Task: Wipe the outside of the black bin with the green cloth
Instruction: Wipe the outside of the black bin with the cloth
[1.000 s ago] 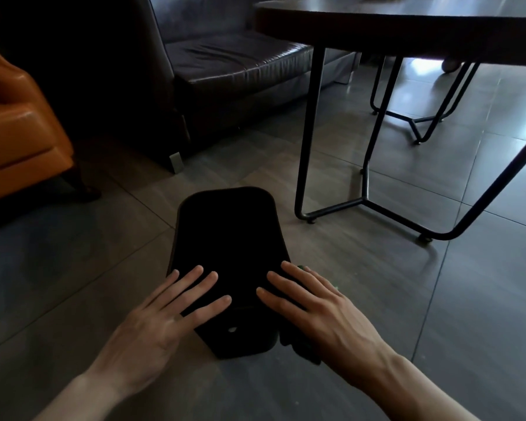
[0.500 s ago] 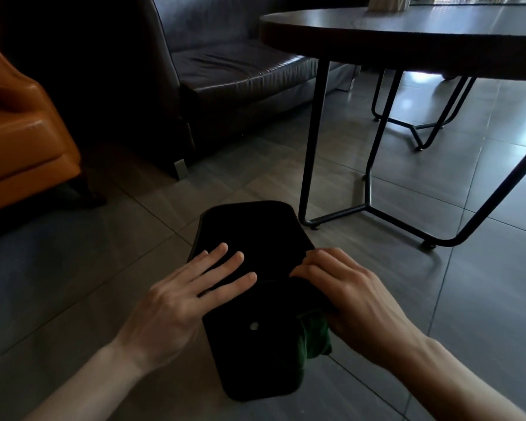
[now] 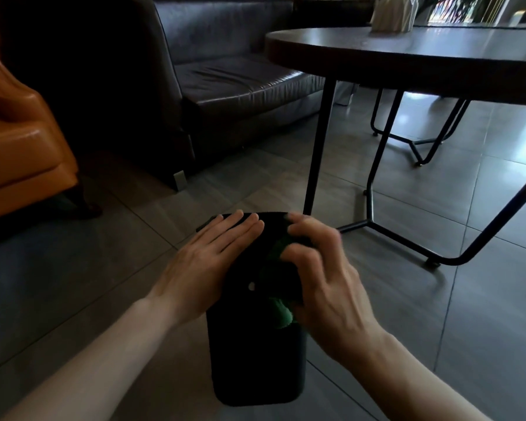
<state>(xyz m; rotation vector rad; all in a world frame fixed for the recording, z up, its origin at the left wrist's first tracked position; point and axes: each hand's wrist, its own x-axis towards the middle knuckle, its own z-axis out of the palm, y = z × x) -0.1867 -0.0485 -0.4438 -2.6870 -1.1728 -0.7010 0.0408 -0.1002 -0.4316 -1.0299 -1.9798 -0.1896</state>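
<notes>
The black bin (image 3: 255, 354) lies on its side on the grey tiled floor, its length running away from me. My left hand (image 3: 207, 262) rests flat on the bin's upper left side with the fingers together, holding nothing. My right hand (image 3: 322, 278) presses the green cloth (image 3: 281, 311) against the bin's upper right side, fingers curled over it. Only dark green folds of the cloth show beside and below my right palm; the rest is hidden under the hand.
A round dark table (image 3: 407, 62) on thin black metal legs (image 3: 316, 147) stands just behind and right of the bin. A dark leather sofa (image 3: 225, 86) is at the back, an orange armchair (image 3: 22, 147) at the left. Open floor tiles (image 3: 73, 299) spread around the bin.
Both hands have slid away from me toward the bin's far end. My right hand has closed more tightly on the cloth. The view has tilted up.
</notes>
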